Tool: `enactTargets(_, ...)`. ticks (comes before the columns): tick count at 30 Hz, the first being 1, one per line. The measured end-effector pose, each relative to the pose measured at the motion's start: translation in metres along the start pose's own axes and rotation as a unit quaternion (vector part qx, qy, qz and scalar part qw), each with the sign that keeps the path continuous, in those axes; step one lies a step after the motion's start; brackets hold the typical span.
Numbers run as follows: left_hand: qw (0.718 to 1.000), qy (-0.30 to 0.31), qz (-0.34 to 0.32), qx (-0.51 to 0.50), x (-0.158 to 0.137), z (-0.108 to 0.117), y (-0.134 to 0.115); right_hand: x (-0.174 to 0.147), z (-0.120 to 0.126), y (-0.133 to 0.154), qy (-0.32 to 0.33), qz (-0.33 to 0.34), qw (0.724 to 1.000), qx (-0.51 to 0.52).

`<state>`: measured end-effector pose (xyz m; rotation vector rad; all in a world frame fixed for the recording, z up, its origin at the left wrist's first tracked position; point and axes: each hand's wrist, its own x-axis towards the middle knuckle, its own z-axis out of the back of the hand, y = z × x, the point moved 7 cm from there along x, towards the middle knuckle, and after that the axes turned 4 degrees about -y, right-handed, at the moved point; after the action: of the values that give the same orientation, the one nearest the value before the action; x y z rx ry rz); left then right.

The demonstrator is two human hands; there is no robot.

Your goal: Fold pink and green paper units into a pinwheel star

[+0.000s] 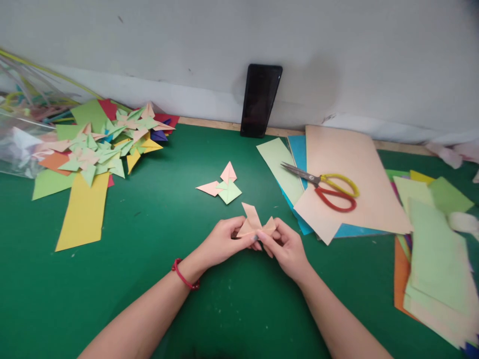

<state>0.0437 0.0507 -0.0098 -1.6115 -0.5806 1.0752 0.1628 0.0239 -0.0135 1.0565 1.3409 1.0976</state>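
Both my left hand [228, 241] and my right hand [286, 245] pinch a partly folded piece of peach paper [250, 223] from its two sides. One strip of it points up and a smaller flap sticks up near my right fingers. My thumbs meet at its lower edge, and some fingers are hidden behind the paper. Just beyond my hands, a folded origami piece [229, 192] lies on the green table, with a light green square part and two pink points.
A pile of folded paper stars [101, 144] lies at the left, near a clear plastic bag [18, 144] and a yellow sheet [84, 212]. Scissors [329, 192] rest on peach sheets [359, 164]. A phone [261, 99] leans on the wall. Green sheets [437, 254] are stacked at right.
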Motion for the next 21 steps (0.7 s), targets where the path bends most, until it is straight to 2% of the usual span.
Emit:
enactTargets(8,0.994,0.056,-0.055,0.075,-0.003,-0.007,-0.012,0.001,-0.005,0.005,0.033,-0.012,0.998,0.047)
enactTargets(15,0.992,0.101,-0.060,0.043,-0.006,-0.011,-0.014,0.000,-0.006,0.004,0.045,-0.013,0.998,0.049)
enactTargets(21,0.993,0.094,-0.055,0.053,-0.006,-0.010,-0.010,-0.001,-0.006,0.003,0.043,-0.013,0.999,0.031)
